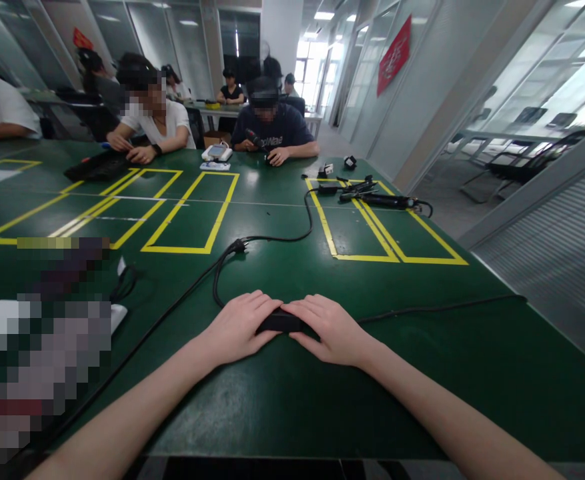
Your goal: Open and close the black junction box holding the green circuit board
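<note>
A black power adapter (281, 323) lies on the green table (282, 400) close in front of me. My left hand (245, 325) closes over its left end, fingers on top and thumb along the near side. Its right end is gripped the same way by my right hand (326, 328), and the fingertips of both hands almost meet. Each hand hides part of the adapter. One black cable (442, 309) runs from behind my right hand to the table's right edge. Beyond my left hand a cable loops up to a black plug (239, 246).
Yellow tape outlines (209, 251) mark the table. Black cables and tools (357, 192) lie at the far right, near a long black cylindrical device (389, 201). A co-worker (272, 127) sits opposite, another (159, 127) behind a black tray (97, 165). A long cable (162, 313) crosses on the left.
</note>
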A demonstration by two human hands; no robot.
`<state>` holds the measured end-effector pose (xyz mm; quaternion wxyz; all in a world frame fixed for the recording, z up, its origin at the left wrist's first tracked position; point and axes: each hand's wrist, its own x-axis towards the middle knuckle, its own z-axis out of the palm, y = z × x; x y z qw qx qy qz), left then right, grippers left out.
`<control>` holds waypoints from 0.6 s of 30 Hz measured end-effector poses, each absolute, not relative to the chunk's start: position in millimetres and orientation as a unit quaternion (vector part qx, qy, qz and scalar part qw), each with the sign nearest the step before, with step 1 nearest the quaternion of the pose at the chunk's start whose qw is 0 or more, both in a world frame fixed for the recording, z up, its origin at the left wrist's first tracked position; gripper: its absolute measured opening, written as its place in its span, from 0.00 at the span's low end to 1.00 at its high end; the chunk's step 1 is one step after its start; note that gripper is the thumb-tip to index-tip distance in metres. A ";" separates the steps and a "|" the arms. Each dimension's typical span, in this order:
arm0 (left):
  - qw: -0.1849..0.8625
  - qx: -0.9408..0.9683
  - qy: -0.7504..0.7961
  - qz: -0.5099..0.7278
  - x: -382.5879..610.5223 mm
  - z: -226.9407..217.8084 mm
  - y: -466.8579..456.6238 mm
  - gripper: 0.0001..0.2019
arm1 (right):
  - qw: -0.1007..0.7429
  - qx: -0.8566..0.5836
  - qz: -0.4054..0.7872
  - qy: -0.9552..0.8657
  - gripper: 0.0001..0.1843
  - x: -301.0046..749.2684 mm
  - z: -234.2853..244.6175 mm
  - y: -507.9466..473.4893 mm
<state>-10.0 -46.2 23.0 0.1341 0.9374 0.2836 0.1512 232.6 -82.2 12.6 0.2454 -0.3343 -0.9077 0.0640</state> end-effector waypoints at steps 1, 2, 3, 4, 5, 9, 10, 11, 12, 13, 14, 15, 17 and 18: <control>0.136 0.938 0.282 0.150 -10.2 23.8 -45.8 0.15 | 0.238 -0.333 0.055 -0.910 0.18 232.8 14.2 -82.6; 0.137 0.939 0.279 0.147 -10.5 25.0 -45.6 0.14 | 0.233 -0.332 0.047 -0.913 0.17 233.1 15.8 -83.0; 0.136 0.941 0.275 0.143 -10.7 26.4 -45.6 0.14 | 0.227 -0.331 0.040 -0.915 0.16 233.5 17.4 -83.3; 0.134 0.943 0.272 0.138 -11.0 27.7 -45.7 0.15 | 0.221 -0.330 0.033 -0.917 0.16 234.0 18.8 -83.6; 0.132 0.945 0.269 0.135 -11.3 28.8 -45.9 0.16 | 0.217 -0.328 0.026 -0.919 0.15 234.6 19.8 -83.7; 0.128 0.947 0.262 0.133 -12.1 30.0 -46.4 0.18 | 0.229 -0.317 0.018 -0.920 0.16 236.1 20.2 -82.6; 0.125 0.948 0.260 0.134 -12.2 29.6 -46.1 0.19 | 0.237 -0.313 0.022 -0.920 0.16 236.2 19.6 -81.9; 0.120 0.949 0.258 0.136 -12.4 29.0 -45.7 0.19 | 0.242 -0.309 0.025 -0.919 0.16 236.2 19.0 -81.1; 0.111 0.950 0.259 0.137 -12.5 28.2 -45.1 0.20 | 0.245 -0.307 0.025 -0.919 0.16 236.1 18.4 -80.3; 0.099 0.950 0.261 0.137 -12.7 27.4 -44.4 0.20 | 0.246 -0.307 0.025 -0.919 0.16 235.9 18.0 -79.5; 0.084 0.951 0.265 0.137 -12.9 26.6 -43.5 0.21 | 0.244 -0.309 0.022 -0.919 0.16 235.5 17.8 -79.0; 0.067 0.951 0.269 0.138 -13.1 25.7 -42.6 0.22 | 0.243 -0.311 0.020 -0.919 0.15 235.1 17.8 -78.7; 0.040 0.951 0.271 0.140 -13.4 24.1 -40.7 0.23 | 0.241 -0.313 0.014 -0.918 0.15 234.0 18.4 -78.7; 0.031 0.952 0.270 0.143 -13.5 23.3 -39.7 0.24 | 0.242 -0.313 0.010 -0.918 0.15 233.3 18.8 -79.0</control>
